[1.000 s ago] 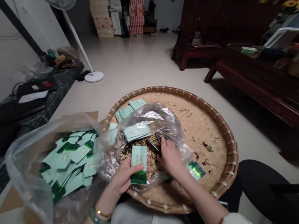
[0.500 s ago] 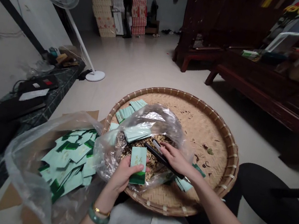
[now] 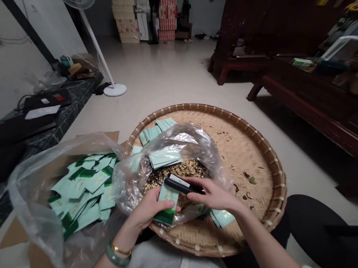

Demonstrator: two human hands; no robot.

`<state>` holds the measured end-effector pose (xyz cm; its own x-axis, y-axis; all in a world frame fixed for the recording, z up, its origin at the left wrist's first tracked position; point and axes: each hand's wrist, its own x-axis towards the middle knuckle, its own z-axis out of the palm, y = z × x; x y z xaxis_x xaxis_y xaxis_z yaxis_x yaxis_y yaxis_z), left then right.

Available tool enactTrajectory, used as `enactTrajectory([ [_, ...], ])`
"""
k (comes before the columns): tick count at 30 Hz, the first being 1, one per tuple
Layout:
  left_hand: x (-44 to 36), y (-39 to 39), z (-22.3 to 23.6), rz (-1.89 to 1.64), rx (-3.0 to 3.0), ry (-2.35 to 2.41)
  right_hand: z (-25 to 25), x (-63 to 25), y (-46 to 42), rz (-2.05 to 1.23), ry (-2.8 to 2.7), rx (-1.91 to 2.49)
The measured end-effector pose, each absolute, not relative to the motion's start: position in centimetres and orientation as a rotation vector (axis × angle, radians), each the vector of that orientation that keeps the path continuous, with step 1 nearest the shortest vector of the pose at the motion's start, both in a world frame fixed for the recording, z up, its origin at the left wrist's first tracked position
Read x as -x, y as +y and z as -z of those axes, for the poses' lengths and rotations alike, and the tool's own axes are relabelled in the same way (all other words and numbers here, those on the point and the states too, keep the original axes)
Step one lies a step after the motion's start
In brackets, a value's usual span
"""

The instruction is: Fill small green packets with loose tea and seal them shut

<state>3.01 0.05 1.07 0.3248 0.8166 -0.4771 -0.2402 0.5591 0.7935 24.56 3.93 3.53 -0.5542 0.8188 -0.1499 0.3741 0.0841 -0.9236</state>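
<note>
Woven bamboo tray (image 3: 249, 165) holds a clear plastic bag (image 3: 177, 140) of loose tea (image 3: 181, 170). Above the tray's near rim, left hand (image 3: 147, 214) fingers pinch a green sachet (image 3: 166, 206) upright; right hand (image 3: 215, 195) fingers clench a black clip-type tool (image 3: 183, 185) across the sachet's top. Sachet pile (image 3: 86, 187) lies left of the tray. Risk: a loose pinch could let the sachet slip; misaligned tool could miss its top edge.
</note>
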Motion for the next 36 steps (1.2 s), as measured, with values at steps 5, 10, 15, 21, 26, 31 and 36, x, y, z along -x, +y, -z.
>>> enactTrajectory([
  [5,-3.2,0.0,-1.3,-0.703,-0.725,1.025,-4.6,-23.6,4.1,-1.479,-2.073,1.12],
  [10,-2.9,0.0,-1.3,-0.738,-0.709,1.016,-4.1,-23.4,4.3,-1.383,-2.065,1.166],
  [15,-2.9,-0.2,-0.6,-0.857,-0.662,1.112,-3.3,-23.3,4.1,-1.539,-1.837,1.299],
  [21,-2.7,0.0,-0.4,-0.882,-0.673,1.135,-3.6,-23.9,3.9,-1.974,-1.417,1.142],
  [26,-2.5,0.1,-0.2,-0.859,-0.728,1.149,-3.5,-24.2,4.0,-1.819,-1.527,1.293],
  [31,-2.8,0.1,-0.2,-0.864,-0.77,1.15,-2.5,-23.3,4.1,-1.532,-1.689,1.356],
  [36,-2.4,0.4,0.0,-0.902,-0.788,1.177,-2.1,-23.2,4.1,-1.733,-1.494,1.316],
])
